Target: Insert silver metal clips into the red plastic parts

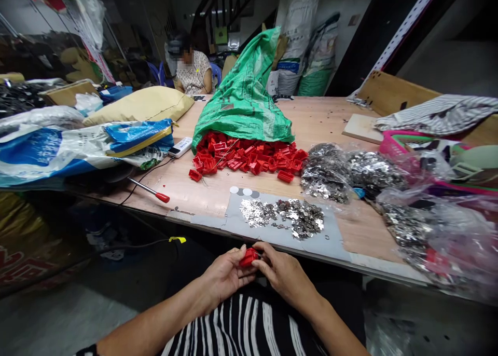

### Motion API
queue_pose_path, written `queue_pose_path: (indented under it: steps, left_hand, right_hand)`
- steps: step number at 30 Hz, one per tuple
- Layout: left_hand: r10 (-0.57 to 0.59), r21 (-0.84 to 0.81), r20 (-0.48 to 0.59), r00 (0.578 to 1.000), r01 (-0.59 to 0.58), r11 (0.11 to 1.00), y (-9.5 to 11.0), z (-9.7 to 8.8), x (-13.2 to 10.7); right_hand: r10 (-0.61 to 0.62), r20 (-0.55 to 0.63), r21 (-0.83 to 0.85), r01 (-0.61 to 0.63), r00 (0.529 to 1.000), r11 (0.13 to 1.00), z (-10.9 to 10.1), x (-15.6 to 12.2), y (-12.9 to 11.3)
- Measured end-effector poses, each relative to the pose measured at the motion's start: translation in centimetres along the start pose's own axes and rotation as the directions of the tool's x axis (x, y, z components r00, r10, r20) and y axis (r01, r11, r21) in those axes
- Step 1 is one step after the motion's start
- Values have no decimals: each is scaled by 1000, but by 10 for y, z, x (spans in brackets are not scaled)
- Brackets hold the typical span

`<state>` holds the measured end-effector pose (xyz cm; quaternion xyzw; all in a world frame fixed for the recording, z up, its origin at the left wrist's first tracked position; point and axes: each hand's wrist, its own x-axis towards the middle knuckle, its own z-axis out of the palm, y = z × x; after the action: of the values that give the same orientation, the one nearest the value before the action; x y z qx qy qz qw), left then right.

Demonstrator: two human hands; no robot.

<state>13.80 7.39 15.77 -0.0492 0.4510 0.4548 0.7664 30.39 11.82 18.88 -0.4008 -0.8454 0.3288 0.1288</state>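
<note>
Close to my body, just off the table's front edge, my left hand (229, 274) is closed round one end of a small red plastic housing (248, 257). The thumb and forefinger of my right hand (282, 270) pinch the same housing at its right end. Whether a small metal piece sits between those fingertips is too small to tell. Ahead on the table lies a grey mat (272, 236) bearing a pile of shiny flat metal pieces (257, 212) and a darker pile of metal pieces (301, 218). Beyond it, many more red housings (249, 156) spill from a green woven sack (245, 101).
Clear bags of metal pieces (330, 172) lie to the right, beside a pink basket (392, 143). On the left are a red-tipped metal rod (161, 196), a white power strip (180, 147) and blue-white sacks (78, 146). Another person (193, 68) sits across the table.
</note>
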Motion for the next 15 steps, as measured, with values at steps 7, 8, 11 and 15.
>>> queue_pose_path:
  steps: [7,8,11,15]
  left_hand:
    - [-7,0,-146,989,7,1000,2,-4,21]
    - [2,-7,-144,990,-3,1000,3,-4,22]
    - [24,-19,-141,990,-27,999,3,-6,24]
    - [16,54,-85,996,-12,998,1,-8,19]
  right_hand:
    - [105,-306,-124,-149,946,981,-27,10,16]
    - [117,-361,-167,-188,925,968,-31,12,19]
    - [139,-432,-263,-272,891,925,-37,18,28]
    - [112,-429,-269,-245,896,931,-34,24,30]
